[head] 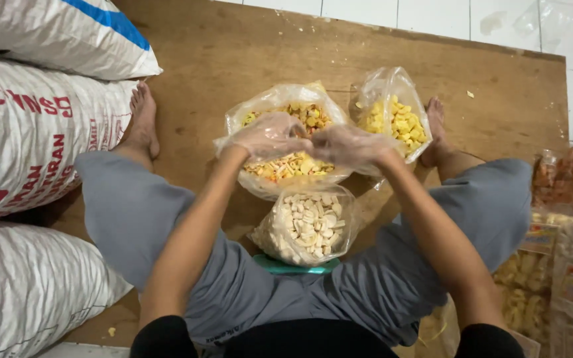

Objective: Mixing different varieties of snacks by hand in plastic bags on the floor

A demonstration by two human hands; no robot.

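Wooden board (233, 53); gloved hands (270, 136) (353, 144) over clear bag of mixed orange-yellow crackers (290, 166).

Single head-worn camera, looks steeply down over the wearer's own lap, close range, forearms enter from bottom edge, wooden board (233, 59) fills the middle, white sacks (28, 132) at left edge, tiled floor (432, 16) along top, no second view

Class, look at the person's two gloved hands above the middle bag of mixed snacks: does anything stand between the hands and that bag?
Nothing visible does. Both the left hand and right hand hover right over the open middle bag.
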